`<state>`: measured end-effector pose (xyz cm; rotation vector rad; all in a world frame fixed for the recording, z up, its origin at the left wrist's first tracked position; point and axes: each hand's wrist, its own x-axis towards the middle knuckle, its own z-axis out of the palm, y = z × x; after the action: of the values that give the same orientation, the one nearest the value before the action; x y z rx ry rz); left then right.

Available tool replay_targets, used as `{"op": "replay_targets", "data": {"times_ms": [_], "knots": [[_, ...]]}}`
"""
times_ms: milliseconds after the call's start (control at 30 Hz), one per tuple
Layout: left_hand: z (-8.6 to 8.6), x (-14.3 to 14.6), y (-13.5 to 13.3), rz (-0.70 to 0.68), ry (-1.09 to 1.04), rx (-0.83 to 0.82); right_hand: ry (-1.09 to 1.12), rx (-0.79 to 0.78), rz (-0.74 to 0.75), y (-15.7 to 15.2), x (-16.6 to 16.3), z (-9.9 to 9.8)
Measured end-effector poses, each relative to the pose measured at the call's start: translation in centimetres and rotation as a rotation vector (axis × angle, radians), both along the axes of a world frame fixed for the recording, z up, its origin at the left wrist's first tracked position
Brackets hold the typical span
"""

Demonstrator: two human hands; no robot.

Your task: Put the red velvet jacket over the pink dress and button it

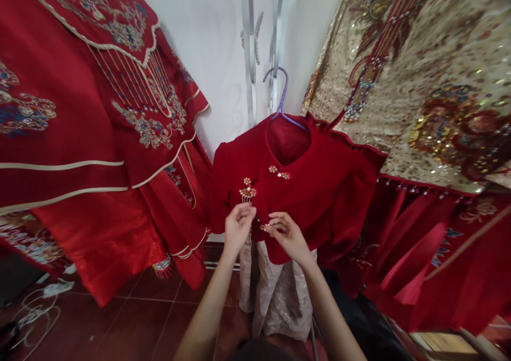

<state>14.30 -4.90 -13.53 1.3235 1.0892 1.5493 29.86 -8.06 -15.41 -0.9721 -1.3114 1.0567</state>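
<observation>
A dark red velvet jacket (307, 190) hangs in the middle on a purple hanger (284, 92). Its stand collar closes with a jewelled clasp (279, 172), and a gold ornament with a bead tassel (248, 189) sits on the left of the front. My left hand (239, 222) is closed in a pinch at the jacket's front edge, just below that ornament; what lies between its fingertips is hidden. Facing it, my right hand (287, 233) pinches a small beaded clasp (265, 227) near the hem. A pale shimmering skirt (281, 292) hangs below the jacket.
Embroidered red garments (99, 116) hang at the left. A gold sequined garment (399, 84) with a red skirt hangs at the right. Behind stands a white metal rack (249, 57) against the wall. White cables (43, 308) lie on the tiled floor (147, 313).
</observation>
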Motion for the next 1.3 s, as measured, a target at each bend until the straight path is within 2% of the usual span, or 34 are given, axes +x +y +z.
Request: {"op": "replay_targets", "data": {"times_ms": [100,200,367,500,700,833,867,967,1067,1200,1300], "knots": [[2.3,-0.1,1.5,-0.021,-0.257,-0.015,0.019,-0.037,0.204,-1.4,1.7,1.5],[3.8,0.0,2.4,-0.096,-0.407,-0.064,0.048,-0.056,0.278,-2.3,2.6,2.2],[4.3,0.3,2.0,-0.150,-0.436,-0.145,0.095,-0.060,0.283,-2.3,2.6,2.2],[4.2,0.4,2.0,-0.066,-0.368,-0.094,0.092,-0.060,0.298,-2.1,2.0,2.2],[3.7,0.8,2.9,0.225,-0.072,0.074,0.054,-0.056,0.295,-2.3,1.1,2.6],[5.1,1.6,2.0,0.484,0.291,0.359,-0.006,-0.054,0.352,-2.9,2.1,2.9],[5.8,1.9,1.7,0.477,0.412,0.451,-0.022,-0.065,0.382,-3.1,2.6,3.0],[8.1,2.5,1.7,0.312,0.777,0.680,-0.056,-0.091,0.435,-3.7,3.8,3.3],[10.0,2.6,2.8,0.238,1.044,0.808,-0.066,-0.085,0.420,-4.2,4.7,3.5],[11.5,2.4,4.5,0.177,1.240,0.929,-0.092,-0.081,0.400,-4.5,5.3,3.5],[12.6,2.1,5.3,0.093,1.294,1.021,-0.148,-0.070,0.367,-4.7,5.8,3.4]]}}
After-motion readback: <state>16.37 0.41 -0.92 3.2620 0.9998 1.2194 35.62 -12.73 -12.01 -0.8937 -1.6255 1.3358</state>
